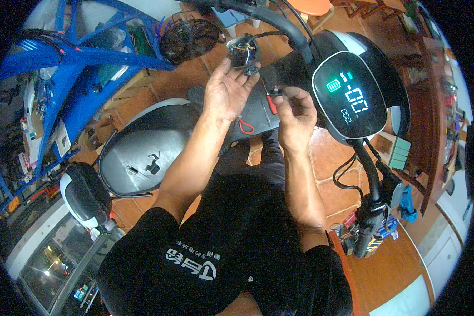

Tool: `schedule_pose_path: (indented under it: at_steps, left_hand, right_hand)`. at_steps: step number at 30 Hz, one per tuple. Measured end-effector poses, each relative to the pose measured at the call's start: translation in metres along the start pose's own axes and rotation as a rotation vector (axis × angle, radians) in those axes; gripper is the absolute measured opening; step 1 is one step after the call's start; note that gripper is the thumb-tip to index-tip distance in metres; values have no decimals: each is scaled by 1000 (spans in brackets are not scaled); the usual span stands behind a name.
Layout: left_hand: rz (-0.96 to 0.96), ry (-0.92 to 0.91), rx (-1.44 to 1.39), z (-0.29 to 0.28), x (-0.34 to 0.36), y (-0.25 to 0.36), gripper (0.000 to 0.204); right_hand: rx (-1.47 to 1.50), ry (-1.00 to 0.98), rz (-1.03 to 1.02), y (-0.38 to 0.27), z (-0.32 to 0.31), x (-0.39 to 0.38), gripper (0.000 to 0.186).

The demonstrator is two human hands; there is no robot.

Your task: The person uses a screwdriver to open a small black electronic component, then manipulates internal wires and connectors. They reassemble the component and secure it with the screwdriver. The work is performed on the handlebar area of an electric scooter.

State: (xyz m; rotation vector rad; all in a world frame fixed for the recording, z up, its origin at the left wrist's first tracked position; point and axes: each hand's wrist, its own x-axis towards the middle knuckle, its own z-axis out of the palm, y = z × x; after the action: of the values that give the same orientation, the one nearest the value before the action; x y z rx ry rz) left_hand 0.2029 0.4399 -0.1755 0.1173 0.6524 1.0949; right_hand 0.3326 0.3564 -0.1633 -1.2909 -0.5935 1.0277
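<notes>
My left hand [229, 94] is palm up, its fingertips holding a small round black housing [242, 51]. The housing is opened, and thin coloured wires show inside. A black cable [267, 34] runs from it toward the handlebar [294, 32]. My right hand [297, 113] pinches a small dark part [275, 91] between thumb and fingers; its exact kind is too small to tell. Just beside that hand is a red screwdriver handle [272, 104]. A red cord loop [246, 126] lies near my left wrist.
A lit display [349, 95] sits close to my right hand. On the left, a black seat [142, 139] bears a small black bracket-like piece [153, 163] and a small metal piece [133, 169]. Blue shelving [71, 102] stands at far left, a black fan [191, 39] beyond. A handlebar grip [367, 234] is at lower right.
</notes>
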Motion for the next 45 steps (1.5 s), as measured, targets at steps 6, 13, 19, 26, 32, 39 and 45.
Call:
schedule_pose_path:
  at_steps: [6, 13, 19, 26, 32, 39, 45]
  left_hand:
    - [-32, -142, -130, 4, -11, 4, 44]
    - [-106, -222, -32, 9, -20, 12, 42]
    - [-151, -171, 22, 13, -27, 18, 41]
    - [-192, -107, 10, 22, -32, 19, 42]
    - [-175, -9, 34, 48, -44, 15, 27]
    - [-167, 30, -7, 53, -51, 16, 24]
    - [-193, 8, -27, 60, -49, 18, 29]
  right_hand:
    - [88, -40, 45, -1, 0, 1, 19]
    - [354, -120, 158, -17, 13, 2, 22]
    - [413, -185, 225, -30, 19, 2, 21]
    - [460, -191, 192, -40, 28, 4, 21]
    - [473, -177, 225, -51, 34, 2, 23]
    - [698, -193, 413, -49, 26, 3, 21]
    - [851, -248, 423, -42, 19, 8, 19]
